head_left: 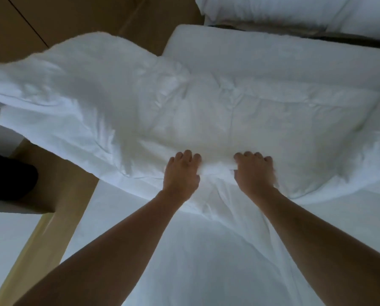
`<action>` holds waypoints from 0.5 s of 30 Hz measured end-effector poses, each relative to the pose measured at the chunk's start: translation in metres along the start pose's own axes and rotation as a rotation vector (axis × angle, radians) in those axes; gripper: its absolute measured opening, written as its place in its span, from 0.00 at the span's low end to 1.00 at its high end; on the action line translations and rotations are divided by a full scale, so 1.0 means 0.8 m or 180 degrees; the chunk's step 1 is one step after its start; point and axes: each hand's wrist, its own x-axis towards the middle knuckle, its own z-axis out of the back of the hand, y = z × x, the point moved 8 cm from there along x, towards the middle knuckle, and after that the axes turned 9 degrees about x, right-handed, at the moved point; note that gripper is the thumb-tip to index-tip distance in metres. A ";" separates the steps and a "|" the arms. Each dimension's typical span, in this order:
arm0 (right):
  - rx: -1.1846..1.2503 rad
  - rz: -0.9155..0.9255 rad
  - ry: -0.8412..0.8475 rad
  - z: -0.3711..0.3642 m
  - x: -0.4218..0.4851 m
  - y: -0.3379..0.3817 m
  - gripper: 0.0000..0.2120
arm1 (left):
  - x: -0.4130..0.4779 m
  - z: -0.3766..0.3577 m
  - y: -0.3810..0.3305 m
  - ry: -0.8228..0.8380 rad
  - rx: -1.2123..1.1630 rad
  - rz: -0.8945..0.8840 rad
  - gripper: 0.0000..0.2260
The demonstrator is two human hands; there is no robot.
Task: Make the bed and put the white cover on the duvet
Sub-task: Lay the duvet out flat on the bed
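Note:
A white quilted duvet lies bunched across the bed, its left part lifted and hanging past the bed's left side. My left hand and my right hand sit side by side at the duvet's near edge, fingers curled into the fabric and gripping it. A thin white cover spreads from under my hands toward me, creased between my forearms.
White pillows lie at the head of the bed, top right. A tan floor runs along the bed's left side. A dark object rests on a tan surface at the left edge.

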 end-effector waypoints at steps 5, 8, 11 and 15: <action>0.0491 0.1633 -0.1264 0.034 -0.046 0.055 0.13 | 0.039 0.021 0.045 -0.0535 -0.1568 0.2491 0.10; 0.0477 0.0757 0.0547 -0.024 -0.036 0.001 0.20 | 0.052 -0.012 0.012 -0.0059 -0.2188 0.2751 0.21; 0.0884 -0.0587 0.0710 -0.031 0.019 -0.100 0.39 | 0.090 -0.037 -0.023 0.0501 -0.2705 0.2622 0.46; 0.1758 -0.0845 -0.0635 0.022 0.135 -0.185 0.46 | 0.200 -0.026 -0.020 0.0577 -0.3199 0.2497 0.57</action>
